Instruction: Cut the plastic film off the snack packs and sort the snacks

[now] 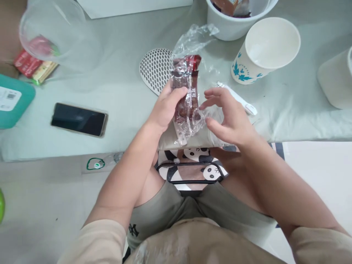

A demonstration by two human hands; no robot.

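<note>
My left hand grips a dark red-brown snack packet, its thumb lying across the front. Loose clear plastic wrap surrounds the packet and sticks out above and below it. To the right, my right hand has its fingers apart and curved, close to the wrap's edge; whether the fingertips touch it I cannot tell. Beyond that hand lies a slim white tool that looks like a utility knife. Partly behind the packet is a pale oval piece full of holes.
A white paper cup stands at the right, near a white tub holding brown packets. Another white container is farther right. On the left are a phone, a clear plastic tub, red and yellow packets and a green container.
</note>
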